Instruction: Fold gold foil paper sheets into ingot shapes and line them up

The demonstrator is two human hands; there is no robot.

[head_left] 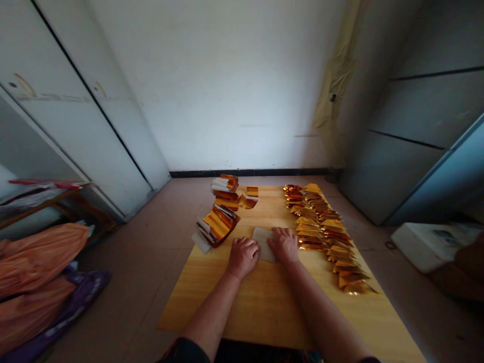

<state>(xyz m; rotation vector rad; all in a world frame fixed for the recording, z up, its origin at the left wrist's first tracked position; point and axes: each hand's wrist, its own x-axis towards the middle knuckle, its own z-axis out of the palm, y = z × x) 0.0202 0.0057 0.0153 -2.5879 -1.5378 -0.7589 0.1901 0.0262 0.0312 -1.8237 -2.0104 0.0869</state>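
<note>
A pale sheet of paper [262, 237] lies flat in the middle of the wooden table [264, 302]. My left hand [242, 256] is curled in a loose fist at the sheet's left edge. My right hand [284, 244] lies on the sheet's right part, fingers bent and pressed down on it. Just left of my hands a fanned stack of gold foil sheets [216, 225] rests on the table. To the right, folded gold foil pieces [328, 232] run in a long row.
Two more gold foil stacks [226, 191] stand at the table's far end. Orange and purple cloth bags [38, 272] lie on the floor at left by a low shelf [45, 196]. A white box [431, 242] sits at right. White wardrobe doors and a wall close the space.
</note>
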